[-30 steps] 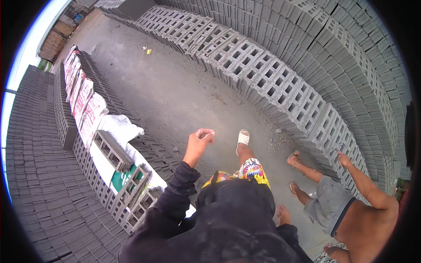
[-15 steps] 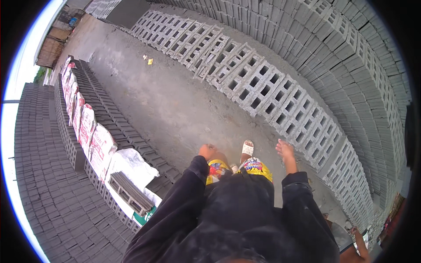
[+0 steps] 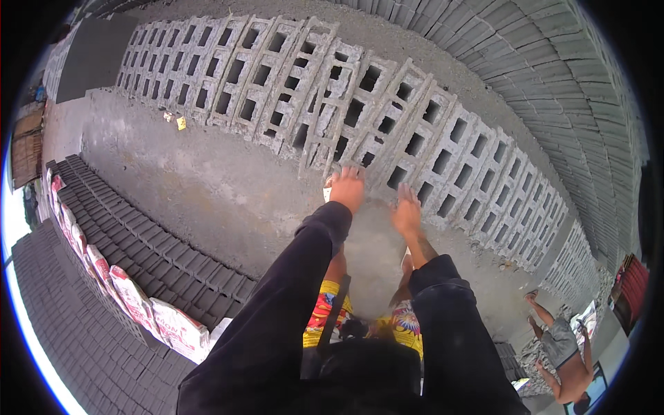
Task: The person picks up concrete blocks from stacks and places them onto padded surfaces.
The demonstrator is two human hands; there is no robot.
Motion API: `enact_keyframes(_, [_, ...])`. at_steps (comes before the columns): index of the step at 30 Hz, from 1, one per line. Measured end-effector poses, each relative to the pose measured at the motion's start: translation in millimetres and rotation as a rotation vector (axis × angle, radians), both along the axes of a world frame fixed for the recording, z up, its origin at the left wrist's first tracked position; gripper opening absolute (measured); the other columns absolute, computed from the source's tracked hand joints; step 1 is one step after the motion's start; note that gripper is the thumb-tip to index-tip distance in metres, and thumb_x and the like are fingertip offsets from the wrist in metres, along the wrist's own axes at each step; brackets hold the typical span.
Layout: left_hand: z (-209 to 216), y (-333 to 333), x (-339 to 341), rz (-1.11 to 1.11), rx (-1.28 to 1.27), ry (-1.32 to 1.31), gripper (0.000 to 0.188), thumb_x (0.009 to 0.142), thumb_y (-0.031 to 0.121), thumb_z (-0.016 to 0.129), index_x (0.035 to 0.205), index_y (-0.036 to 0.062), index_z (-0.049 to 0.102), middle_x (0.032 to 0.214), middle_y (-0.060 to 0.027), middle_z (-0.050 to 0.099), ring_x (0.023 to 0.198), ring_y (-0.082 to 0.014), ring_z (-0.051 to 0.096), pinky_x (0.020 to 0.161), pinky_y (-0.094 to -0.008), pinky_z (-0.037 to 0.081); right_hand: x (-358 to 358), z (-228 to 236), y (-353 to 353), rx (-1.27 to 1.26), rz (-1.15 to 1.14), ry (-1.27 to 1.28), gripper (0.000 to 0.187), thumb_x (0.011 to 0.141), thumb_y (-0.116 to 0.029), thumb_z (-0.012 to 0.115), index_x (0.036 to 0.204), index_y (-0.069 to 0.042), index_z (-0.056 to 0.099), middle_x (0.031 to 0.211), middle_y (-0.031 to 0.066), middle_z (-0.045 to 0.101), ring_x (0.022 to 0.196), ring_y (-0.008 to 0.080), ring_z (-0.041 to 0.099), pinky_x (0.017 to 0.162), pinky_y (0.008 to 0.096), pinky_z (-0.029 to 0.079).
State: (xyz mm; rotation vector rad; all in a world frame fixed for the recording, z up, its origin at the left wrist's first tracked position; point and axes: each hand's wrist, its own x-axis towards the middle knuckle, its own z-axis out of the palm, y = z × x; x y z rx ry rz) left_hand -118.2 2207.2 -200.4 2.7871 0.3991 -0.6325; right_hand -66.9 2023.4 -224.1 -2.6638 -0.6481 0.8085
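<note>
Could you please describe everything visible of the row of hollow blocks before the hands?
The row of hollow blocks is grey, rough and concrete-looking, its blocks packed side by side on the ground, rectangular holes facing the camera. It runs, looking curved, from upper left to lower right. Near the middle, blocks sit unevenly at differing angles. The left hand and right hand are at its near edge; whether either touches it is unclear.

White shoe point(image 3: 327, 193) mostly hidden behind the left hand point(image 3: 348, 188), right hand point(image 3: 406, 211) slightly blurred, black sleeves point(image 3: 453, 308) cut off below.
</note>
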Motion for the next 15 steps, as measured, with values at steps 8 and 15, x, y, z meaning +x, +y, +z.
enact_keyframes(8, [-34,43,17,-0.386,-0.013,0.020,0.065,0.069,0.019,0.067,0.129,0.0045,0.046,0.128,-0.0128,0.044,0.121,-0.0310,0.037,0.097,-0.0467,0.031,-1,-15,38,-0.223,0.163,-0.060,0.043,0.074,-0.016,0.064,0.116,-0.009,0.052,0.123,0.0111,0.049,0.122,0.0300,0.037,0.100,0.0493,0.028])
enact_keyframes(15, [-2,77,-29,0.031,-0.214,-0.285,0.056,0.073,0.021,0.064,0.125,0.0068,0.048,0.124,-0.0138,0.044,0.117,-0.0330,0.038,0.098,-0.0480,0.030,1,22,56,0.054,0.082,-0.110,0.028,0.073,-0.019,0.067,0.097,-0.011,0.056,0.088,0.0059,0.062,0.091,0.0230,0.056,0.085,0.0400,0.036])
